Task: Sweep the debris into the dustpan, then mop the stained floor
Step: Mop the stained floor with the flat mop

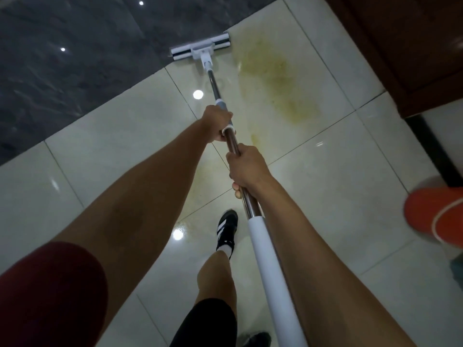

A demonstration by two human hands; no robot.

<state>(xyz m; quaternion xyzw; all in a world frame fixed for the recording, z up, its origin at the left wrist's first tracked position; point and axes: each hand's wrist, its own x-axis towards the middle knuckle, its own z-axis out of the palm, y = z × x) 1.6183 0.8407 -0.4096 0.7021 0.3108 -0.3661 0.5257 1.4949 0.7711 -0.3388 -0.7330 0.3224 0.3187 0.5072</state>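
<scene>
The person holds a flat mop by its long pole, both hands wrapped closed around the metal shaft. The left hand grips farther down, at the grey-and-white collar, where it can press and steer the head; the right hand clasps the shaft just behind it, above the white sleeve that runs back alongside the right forearm. Spaced like this along a slanted pole, the two hands probably give both reach and downward pressure.

The mop head lies flat on the floor at the far end of the pole, straddling the line where the pale glossy tiles meet the dark marbled flooring. The yellowish stain spreads just to the right of the mop head and trails back toward the hands, with fainter streaks running under the pole (these look partly wiped, though that is a judgement).

One foot in a black striped shoe is planted below the hands, likely bracing the stroke. An orange object sits well to the right of the pole, blurred; whether it is the dustpan cannot be told. No loose debris shows, so the mopping stage seems under way, with most of the stain left to cover.
</scene>
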